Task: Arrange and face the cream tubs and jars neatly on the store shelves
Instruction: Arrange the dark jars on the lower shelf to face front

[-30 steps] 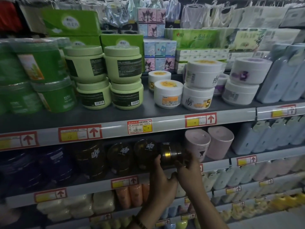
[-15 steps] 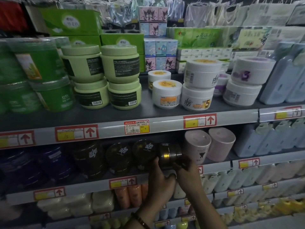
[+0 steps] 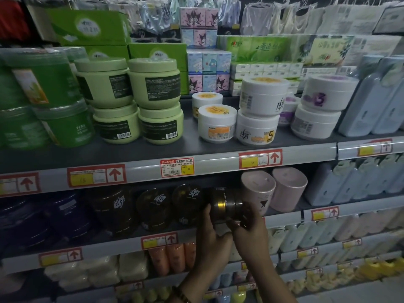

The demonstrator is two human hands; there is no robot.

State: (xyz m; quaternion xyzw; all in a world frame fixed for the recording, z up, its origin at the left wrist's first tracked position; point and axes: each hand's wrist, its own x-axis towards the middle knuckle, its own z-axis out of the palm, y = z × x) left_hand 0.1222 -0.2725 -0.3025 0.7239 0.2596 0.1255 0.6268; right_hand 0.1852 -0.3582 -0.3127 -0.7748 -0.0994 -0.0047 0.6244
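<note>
Little has shifted in the last second: both hands have crept a touch higher with the dark jar (image 3: 225,204), which hangs at the same spot at the front of the second shelf (image 3: 284,216). I read the left hand (image 3: 209,239) as grasping the jar from below and from its left, thumb raised along its side, while the right hand (image 3: 251,228) curls its fingers round the jar's right end. The gold band runs nearly upright, so the jar looks tipped onto its side, between the row of dark jars (image 3: 188,197) on its left and the pink tubs (image 3: 258,189) just beside it on the right. Two hands make sense here: one steadies, the other can turn the jar until its logo faces out like its neighbours. I judge this to be mid-facing, the jar not yet set down; whether it touches the shelf I cannot tell. On the shelf above, the pale green tubs (image 3: 153,84) show barcodes and small print to the front, so I expect they want turning too, while the white tubs (image 3: 258,127) already show their labels.
</note>
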